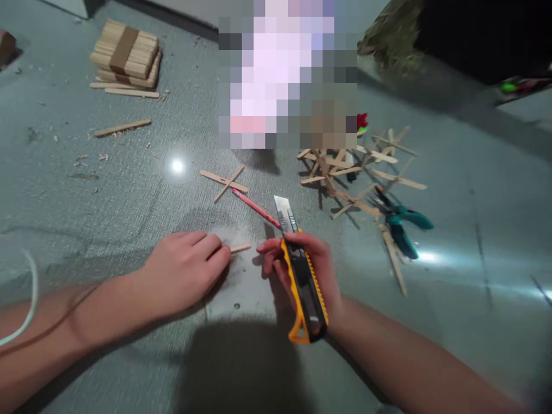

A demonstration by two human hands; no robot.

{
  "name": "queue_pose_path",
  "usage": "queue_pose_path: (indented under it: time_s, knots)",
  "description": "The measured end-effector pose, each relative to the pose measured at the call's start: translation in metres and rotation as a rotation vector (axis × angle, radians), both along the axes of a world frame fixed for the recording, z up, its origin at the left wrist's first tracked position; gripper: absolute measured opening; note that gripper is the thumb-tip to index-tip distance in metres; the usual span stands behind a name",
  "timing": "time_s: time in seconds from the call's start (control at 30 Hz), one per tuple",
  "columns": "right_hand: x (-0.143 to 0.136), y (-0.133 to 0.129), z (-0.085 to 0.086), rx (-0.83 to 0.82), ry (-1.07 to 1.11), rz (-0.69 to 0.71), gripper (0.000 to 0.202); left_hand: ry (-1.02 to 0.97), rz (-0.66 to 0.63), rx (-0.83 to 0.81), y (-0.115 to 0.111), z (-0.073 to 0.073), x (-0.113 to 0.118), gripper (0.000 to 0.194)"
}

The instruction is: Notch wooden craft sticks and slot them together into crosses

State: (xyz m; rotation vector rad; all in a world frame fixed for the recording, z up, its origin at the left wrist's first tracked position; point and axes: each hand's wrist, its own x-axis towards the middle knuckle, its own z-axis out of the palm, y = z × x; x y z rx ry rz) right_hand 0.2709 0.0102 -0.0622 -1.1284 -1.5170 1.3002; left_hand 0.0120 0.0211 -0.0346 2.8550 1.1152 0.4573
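Note:
My left hand [187, 270] is closed on a thin wooden stick [240, 248], whose right end sticks out past the fingers above a pale patch [241, 287] of the surface. In my right hand [317, 259] is a yellow and black utility knife [305, 276], its blade exposed and pointing up and away. Just beyond the knife lies a red pencil [256, 207], partly behind the blade. Two crossed sticks [223, 180] lie at the pencil's far end.
Bundled wooden sticks [127, 52] lie at the back left, a loose stick [123, 127] and shavings nearer. To the right are joined stick pieces [340, 172] and teal-handled pliers [401, 221]. A pixelated area covers the back middle. A white cable [32, 293] curves at far left.

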Motion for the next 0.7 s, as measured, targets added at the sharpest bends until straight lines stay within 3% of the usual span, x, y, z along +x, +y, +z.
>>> queue_pose_path:
  time_s: [0.13, 0.23, 0.33, 0.47, 0.53, 0.7]
  knots:
    - [0.000, 0.000, -0.004, -0.041, 0.212, -0.141, 0.029, 0.048, -0.004, -0.065, 0.002, -0.004, -0.003, 0.022]
    - [0.002, 0.000, 0.001, 0.002, 0.230, -0.120, 0.028, 0.085, -0.037, -0.064, -0.001, -0.004, -0.002, 0.017]
    - [0.009, -0.009, 0.011, 0.003, 0.229, -0.043, 0.047, 0.169, -0.075, -0.065, -0.003, -0.001, -0.001, 0.017]
    - [0.023, -0.037, 0.023, -0.026, 0.204, -0.024, 0.055, 0.203, -0.091, -0.083, -0.005, 0.002, 0.001, 0.017]
    - [0.032, -0.056, 0.024, -0.050, 0.169, -0.041, 0.071, 0.198, -0.093, -0.084, -0.007, 0.002, 0.003, 0.017]
    - [0.055, -0.101, 0.012, -0.266, 0.149, -0.151, 0.087, 0.211, -0.120, -0.091, -0.015, -0.001, 0.009, 0.020]
